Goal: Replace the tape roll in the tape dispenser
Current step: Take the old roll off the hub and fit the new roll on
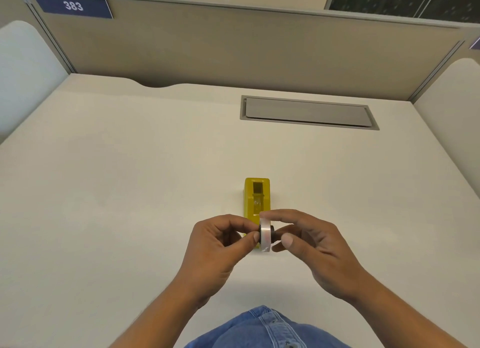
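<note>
A yellow tape dispenser (256,195) stands on the cream desk, its long side pointing away from me and its roll slot showing no roll. Just in front of it, above its near end, both hands hold a clear tape roll (265,235) edge-on, with a black hub through its middle. My left hand (217,246) pinches the roll's left side with thumb and forefinger. My right hand (309,243) grips the right side, forefinger over the top and thumb below. The dispenser's near end is hidden behind the roll and fingers.
A grey cable hatch (307,112) is set flush in the desk (130,178) at the back right. Beige partition walls (233,43) close off the far side and both flanks. A blue sign reading 383 (74,6) hangs at the upper left.
</note>
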{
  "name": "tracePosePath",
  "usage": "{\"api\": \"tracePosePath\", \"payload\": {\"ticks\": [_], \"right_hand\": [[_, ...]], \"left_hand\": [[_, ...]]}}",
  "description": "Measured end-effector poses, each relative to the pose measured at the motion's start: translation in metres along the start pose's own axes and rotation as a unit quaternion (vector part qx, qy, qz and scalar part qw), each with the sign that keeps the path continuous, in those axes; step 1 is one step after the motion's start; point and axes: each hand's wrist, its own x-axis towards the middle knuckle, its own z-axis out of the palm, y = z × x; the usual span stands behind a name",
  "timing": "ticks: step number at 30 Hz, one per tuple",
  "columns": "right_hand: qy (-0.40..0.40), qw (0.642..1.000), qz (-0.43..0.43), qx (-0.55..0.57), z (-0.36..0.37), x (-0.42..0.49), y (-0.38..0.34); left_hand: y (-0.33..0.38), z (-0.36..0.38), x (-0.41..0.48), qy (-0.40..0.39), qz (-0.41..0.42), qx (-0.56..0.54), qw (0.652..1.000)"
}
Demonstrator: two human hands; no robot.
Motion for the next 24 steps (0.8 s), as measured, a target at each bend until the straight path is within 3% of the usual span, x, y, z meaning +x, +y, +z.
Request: {"api": "tracePosePath", "payload": {"ticks": [7, 24], "right_hand": [[0.034, 0.999, 0.037, 0.016, 0.005, 0.004, -0.013], [0.049, 0.995, 0.072, 0.038, 0.004, 0.007, -0.011]], "left_hand": [[0.006, 0.005, -0.002, 0.002, 0.027, 0.004, 1.0], [-0.001, 0.004, 0.003, 0.009, 0.001, 0.02, 1.0]]}}
